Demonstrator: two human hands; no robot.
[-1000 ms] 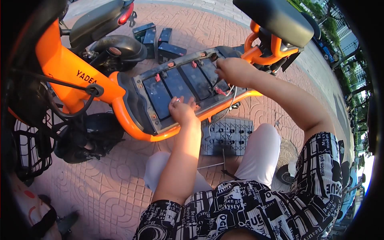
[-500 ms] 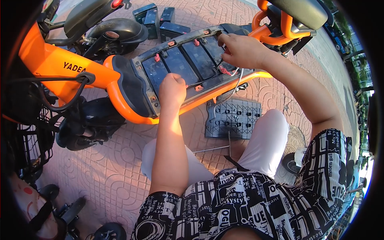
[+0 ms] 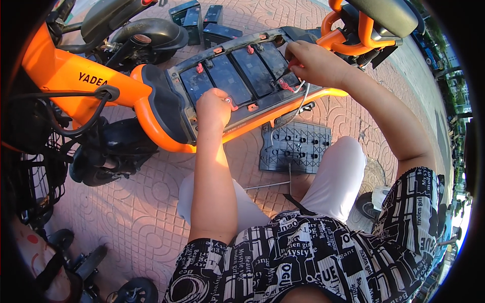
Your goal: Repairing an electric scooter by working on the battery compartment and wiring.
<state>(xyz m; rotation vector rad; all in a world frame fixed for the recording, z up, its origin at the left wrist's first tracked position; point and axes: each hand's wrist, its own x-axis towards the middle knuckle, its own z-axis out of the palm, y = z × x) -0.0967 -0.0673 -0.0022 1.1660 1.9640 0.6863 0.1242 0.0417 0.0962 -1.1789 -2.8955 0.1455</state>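
Observation:
An orange electric scooter point(image 3: 151, 118) stands across the far side, its floor compartment uncovered. Several dark batteries point(image 3: 230, 78) lie side by side in the compartment, with red terminal caps point(image 3: 200, 67) and cables on them. My left hand point(image 3: 212, 110) is closed at the compartment's near edge, beside a red cap; a small shiny bit shows at its fingers, but what they hold is hidden. Over the right-end battery point(image 3: 273, 56), my right hand point(image 3: 314, 63) is closed with its fingertips on a small red piece. A red connector with a pale cable point(image 3: 286, 86) lies just below that hand.
A black ribbed plastic cover point(image 3: 298, 145) lies on the paving near my knee, with a thin metal rod point(image 3: 268, 186) beside it. Several loose batteries point(image 3: 202, 25) stand on the ground beyond the scooter. Other scooters' wheels point(image 3: 136, 293) are at the lower left.
My right hand has shifted slightly right and down, and a red piece now shows at its fingertips. The left hand has moved slightly left and up, revealing more of the red cap beside it.

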